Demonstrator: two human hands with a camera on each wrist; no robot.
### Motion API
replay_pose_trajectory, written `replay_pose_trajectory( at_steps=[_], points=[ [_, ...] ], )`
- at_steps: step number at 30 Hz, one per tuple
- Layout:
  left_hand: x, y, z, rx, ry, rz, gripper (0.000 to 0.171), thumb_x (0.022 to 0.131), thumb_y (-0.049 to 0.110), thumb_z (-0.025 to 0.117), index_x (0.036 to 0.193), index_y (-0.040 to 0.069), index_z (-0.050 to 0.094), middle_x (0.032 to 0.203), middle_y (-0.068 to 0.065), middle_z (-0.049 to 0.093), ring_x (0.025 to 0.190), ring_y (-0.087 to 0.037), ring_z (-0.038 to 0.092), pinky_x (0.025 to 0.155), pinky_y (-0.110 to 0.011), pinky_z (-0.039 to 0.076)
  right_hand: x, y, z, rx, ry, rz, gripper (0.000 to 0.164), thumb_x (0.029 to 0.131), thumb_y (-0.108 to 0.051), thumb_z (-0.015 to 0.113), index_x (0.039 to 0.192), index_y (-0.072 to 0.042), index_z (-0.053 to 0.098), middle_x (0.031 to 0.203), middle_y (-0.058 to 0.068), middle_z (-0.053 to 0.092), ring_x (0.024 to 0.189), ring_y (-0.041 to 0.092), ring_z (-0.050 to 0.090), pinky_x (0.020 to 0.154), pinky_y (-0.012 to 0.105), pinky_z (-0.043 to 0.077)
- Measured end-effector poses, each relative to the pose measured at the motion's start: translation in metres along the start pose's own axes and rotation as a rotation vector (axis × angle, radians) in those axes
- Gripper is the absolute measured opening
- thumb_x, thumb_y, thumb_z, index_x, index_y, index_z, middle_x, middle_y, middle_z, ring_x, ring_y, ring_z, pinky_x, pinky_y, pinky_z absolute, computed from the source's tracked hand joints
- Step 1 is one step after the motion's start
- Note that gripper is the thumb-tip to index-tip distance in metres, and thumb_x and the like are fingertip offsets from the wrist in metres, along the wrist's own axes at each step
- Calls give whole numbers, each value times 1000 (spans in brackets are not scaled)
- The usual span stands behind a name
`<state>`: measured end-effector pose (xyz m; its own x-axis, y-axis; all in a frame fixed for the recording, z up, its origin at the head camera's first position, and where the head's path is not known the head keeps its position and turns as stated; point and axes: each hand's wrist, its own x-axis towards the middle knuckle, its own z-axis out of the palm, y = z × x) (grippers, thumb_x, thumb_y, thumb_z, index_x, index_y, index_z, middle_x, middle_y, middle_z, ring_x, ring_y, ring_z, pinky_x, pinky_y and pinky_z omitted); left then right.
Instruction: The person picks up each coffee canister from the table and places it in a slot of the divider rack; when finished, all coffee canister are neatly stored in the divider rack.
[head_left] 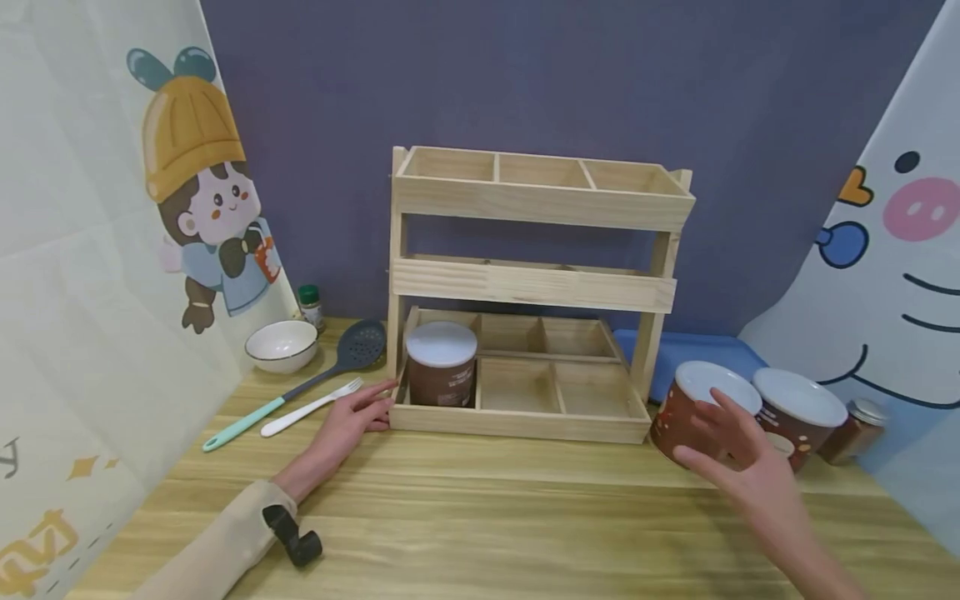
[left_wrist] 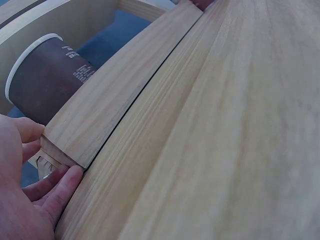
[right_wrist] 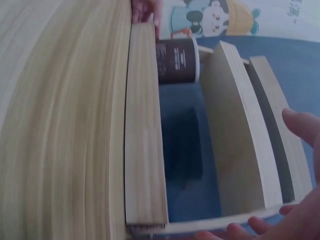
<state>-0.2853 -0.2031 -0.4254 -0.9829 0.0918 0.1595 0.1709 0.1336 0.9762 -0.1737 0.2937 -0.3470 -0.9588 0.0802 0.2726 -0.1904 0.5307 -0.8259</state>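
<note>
A three-tier wooden rack (head_left: 534, 283) stands on the table, its bottom tray split into compartments. In the tray's left front compartment sits a brown tub (head_left: 441, 379) with a white lid. My left hand (head_left: 347, 425) touches the left front corner of that tray with its fingertips, seen closely in the left wrist view (left_wrist: 22, 175). My right hand (head_left: 753, 475) is spread in front of a second brown tub (head_left: 671, 425), to the right of the rack. Contact with that tub cannot be told. A third tub (head_left: 813, 400) stands just behind, partly hidden.
Left of the rack lie a slotted spoon (head_left: 307, 383) and a white fork (head_left: 303, 414), near a white bowl (head_left: 282, 347) and a green-capped shaker (head_left: 310, 305). A blue tray (head_left: 697, 346) lies behind the right tubs. A spice jar (head_left: 857, 433) stands farthest right.
</note>
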Motion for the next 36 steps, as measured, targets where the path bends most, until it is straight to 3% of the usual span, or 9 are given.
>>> replay_pose_trajectory(
  at_steps=[5, 12, 20, 27, 31, 34, 36],
  points=[
    [0, -3, -2, -3, 3, -16, 46, 103, 14, 61, 146, 2, 53, 136, -27, 56, 94, -16, 65, 85, -32, 60, -5, 11, -17, -18, 17, 78, 85, 99, -26, 70, 164, -29, 16, 150, 3, 41, 114, -13, 45, 78, 6, 48],
    [3, -8, -3, 8, 7, -13, 45, 103, 15, 61, 146, 3, 53, 134, -26, 58, 94, -18, 65, 84, -32, 60, 4, 25, -36, -60, 63, 207, 91, 99, -40, 66, 164, -29, 3, 162, 25, 20, 141, 29, 34, 72, 3, 43],
    [1, -5, -2, -6, 0, -23, 46, 103, 15, 62, 147, 3, 53, 133, -27, 58, 94, -16, 65, 85, -32, 60, 20, 36, -41, -26, 66, 300, 98, 98, -46, 64, 164, -18, -3, 162, 30, 11, 142, 50, 25, 63, 6, 44],
    [1, -3, -1, -10, -2, -16, 46, 103, 15, 62, 146, 3, 53, 133, -27, 58, 94, -17, 65, 84, -33, 60, 32, 48, -36, 42, 73, 266, 99, 99, -40, 66, 163, -15, -5, 161, 33, 7, 143, 53, 20, 66, 4, 44],
    [2, -2, 0, -19, 0, -11, 46, 102, 14, 63, 146, 3, 54, 133, -28, 58, 93, -17, 66, 84, -34, 61, 39, 50, -33, -46, 101, 215, 102, 97, -41, 69, 163, -12, -3, 158, 36, 17, 138, 53, 30, 65, 3, 42],
    [2, -1, 0, -19, -1, -6, 46, 102, 14, 62, 146, 2, 53, 133, -28, 58, 93, -17, 65, 84, -34, 60, 46, 49, -31, -169, 115, 212, 106, 95, -48, 69, 163, -9, -3, 157, 38, 18, 138, 54, 30, 90, 25, 53],
    [1, -1, -1, -20, 3, -7, 46, 102, 14, 62, 146, 2, 54, 133, -28, 58, 93, -17, 65, 85, -34, 60, 50, 48, -30, -210, 121, 228, 109, 93, -52, 69, 162, -8, -3, 158, 38, 14, 141, 55, 24, 104, 52, 46]
  ],
)
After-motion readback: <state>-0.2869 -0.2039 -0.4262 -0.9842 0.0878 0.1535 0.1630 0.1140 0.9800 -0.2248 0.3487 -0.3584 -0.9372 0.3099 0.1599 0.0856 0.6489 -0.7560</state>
